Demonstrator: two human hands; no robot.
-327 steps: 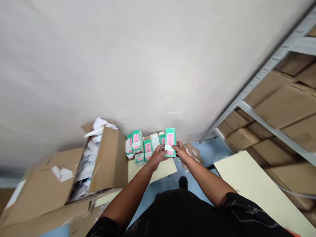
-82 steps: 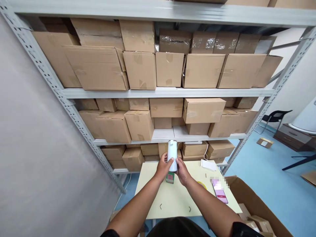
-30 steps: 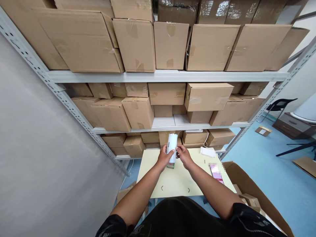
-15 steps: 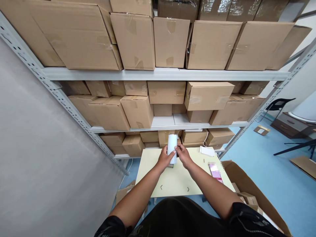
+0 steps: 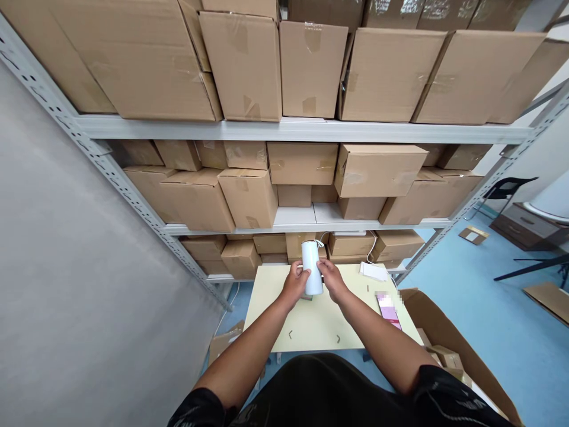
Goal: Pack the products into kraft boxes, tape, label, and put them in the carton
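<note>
Pale blue cylinder: the smooth cylinder (image 5: 313, 273) is being held toward the middle of the far edge of the surface (image 5: 317, 323), probably in the air above it; its lower end is leaning slightly rightward.
Left grip: the left grip (image 5: 296, 283) is closing around the cylinder's left side, the thumb lying along the front, seemingly to be bearing weight.
Right grip: the right grip (image 5: 331, 277) is pressing narrowly against the opposite side, presumably to be steadying the smooth, round wall, which one side alone might be letting turn.
White loop: a thin loop (image 5: 319, 244) is showing beside the upper end; whether it is belonging to the cylinder, I cannot tell.
Green piece: a small green item (image 5: 307, 298) is peeping out beneath the lower end, mostly hidden; whether they are touching is not showing.
Phone: a pinkish phone (image 5: 388, 309) is lying near the right edge, perhaps so that its screen is facing the person while both hands are working.
White packet: a flat packet (image 5: 373, 272) is resting at the far right corner, well apart from the hands.
Shelving: cartons (image 5: 246, 198) are filling the rack (image 5: 306, 129) beyond the far edge, likely stacked to be saving room.
</note>
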